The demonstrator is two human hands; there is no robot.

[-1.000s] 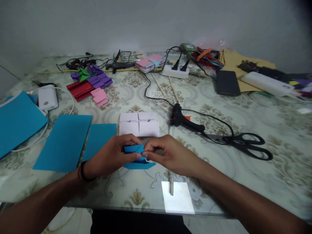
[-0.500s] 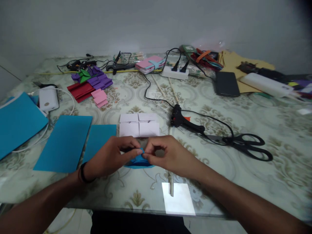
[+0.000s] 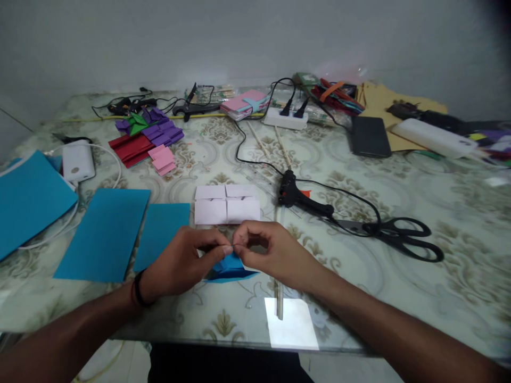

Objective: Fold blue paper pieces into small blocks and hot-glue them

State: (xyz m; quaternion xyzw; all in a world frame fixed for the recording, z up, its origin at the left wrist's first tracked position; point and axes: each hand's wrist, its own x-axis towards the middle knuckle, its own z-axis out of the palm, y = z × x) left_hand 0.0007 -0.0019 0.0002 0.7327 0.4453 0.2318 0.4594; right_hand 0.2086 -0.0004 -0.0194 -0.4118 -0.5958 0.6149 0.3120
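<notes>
Folded blue paper (image 3: 229,269): near the table's front edge, below and between the fingertips, its top part mostly hidden by them; I cannot tell whether it touches the tabletop.
Left hand (image 3: 179,263): thumb and forefinger pinch the paper's upper edge; a dark wristband (image 3: 138,289) circles the wrist.
Right hand (image 3: 273,251): thumb and forefinger pinch that same edge, tips just beside the left ones.
Blue sheets: a larger sheet (image 3: 104,234) and a smaller sheet (image 3: 163,229) lie flat, left of the paper.
Scissors (image 3: 399,239): black-handled, well to the right.
White folded paper (image 3: 211,211): flat, just beyond the hands, with four panels.
Glue gun (image 3: 305,199): black, beyond the right hand.
Folded pieces: pink (image 3: 162,159), red (image 3: 130,150) and purple (image 3: 164,133), far left.
Power strip (image 3: 285,119): white, near the wall, two black plugs inserted.
</notes>
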